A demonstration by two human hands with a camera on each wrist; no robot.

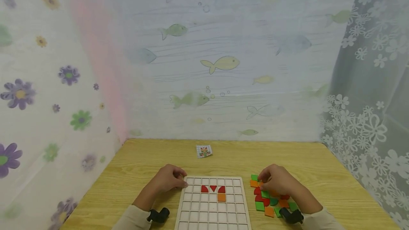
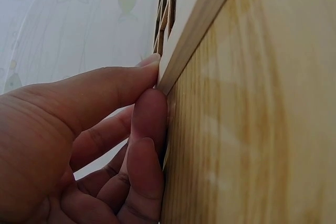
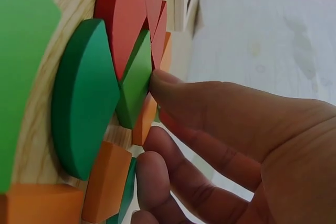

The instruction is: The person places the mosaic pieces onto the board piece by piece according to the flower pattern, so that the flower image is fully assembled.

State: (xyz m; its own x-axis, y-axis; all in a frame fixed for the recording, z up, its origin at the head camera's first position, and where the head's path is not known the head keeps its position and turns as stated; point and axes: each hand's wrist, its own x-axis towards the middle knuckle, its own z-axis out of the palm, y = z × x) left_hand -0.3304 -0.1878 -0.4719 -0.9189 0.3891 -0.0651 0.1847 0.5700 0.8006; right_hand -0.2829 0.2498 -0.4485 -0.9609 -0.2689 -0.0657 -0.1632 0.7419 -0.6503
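A wooden grid board (image 1: 212, 207) lies flat in front of me, with red quarter-round pieces (image 1: 204, 189), a red triangle (image 1: 213, 188) and an orange square (image 1: 222, 197) in its cells. My left hand (image 1: 169, 178) holds the board's upper left edge, its thumb on the rim (image 2: 184, 35) and the curled index finger against the side. My right hand (image 1: 277, 179) is over a loose spread of coloured pieces at the board's right. Its thumb touches around a light green tile (image 3: 135, 82) and an orange tile (image 3: 144, 121); whether it pinches one is hidden.
A small picture card (image 1: 203, 151) with a coloured pattern lies beyond the board. Green, red and orange pieces, among them a dark green rounded piece (image 3: 84, 98), lie close together on the wooden table (image 1: 143, 159). Patterned curtains (image 1: 220, 63) hang around the table.
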